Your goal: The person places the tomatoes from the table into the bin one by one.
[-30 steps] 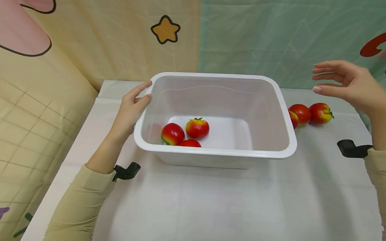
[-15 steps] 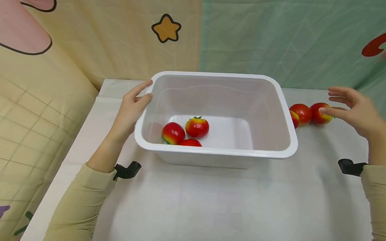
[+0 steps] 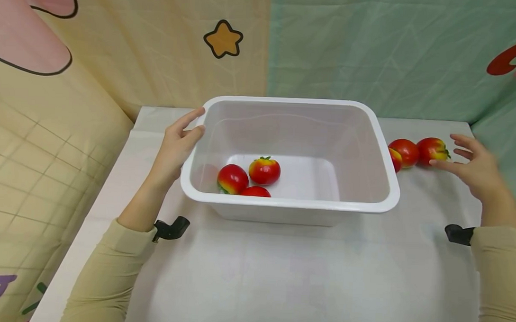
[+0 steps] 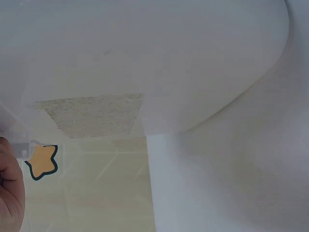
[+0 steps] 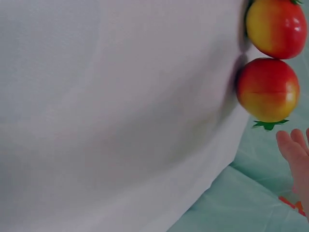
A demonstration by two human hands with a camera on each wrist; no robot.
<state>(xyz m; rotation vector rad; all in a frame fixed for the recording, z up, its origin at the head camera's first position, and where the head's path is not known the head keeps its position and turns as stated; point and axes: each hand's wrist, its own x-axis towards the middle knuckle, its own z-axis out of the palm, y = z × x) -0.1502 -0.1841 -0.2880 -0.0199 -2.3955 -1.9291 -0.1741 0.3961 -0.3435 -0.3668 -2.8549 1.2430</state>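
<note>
My left hand (image 3: 175,146) holds the left rim of a white plastic bin (image 3: 288,203), its thumb and fingertips at the edge. Inside the bin, towards its left, lie three red-and-yellow tomatoes (image 3: 264,171). My right hand (image 3: 475,164) stands just right of the outermost tomato (image 3: 431,150) on the table, thumb and fingers spread apart, apparently not touching it. In the right wrist view my fingertips (image 5: 289,143) are near the green leaves of that tomato (image 5: 268,91). Beside it sits another tomato (image 3: 405,153); a third tomato (image 3: 394,160) is partly hidden behind the bin's right rim.
A white cloth covers the table (image 3: 279,275). Behind it hangs a yellow and green curtain (image 3: 373,51) with a printed star (image 3: 223,39). Each wrist bears a black camera mount (image 3: 172,228). The bin's front wall partly hides one tomato inside.
My right hand has come down from above the back right corner to beside the outermost tomato, its thumb lower now. The left hand, the bin and the tomatoes have stayed in place.
</note>
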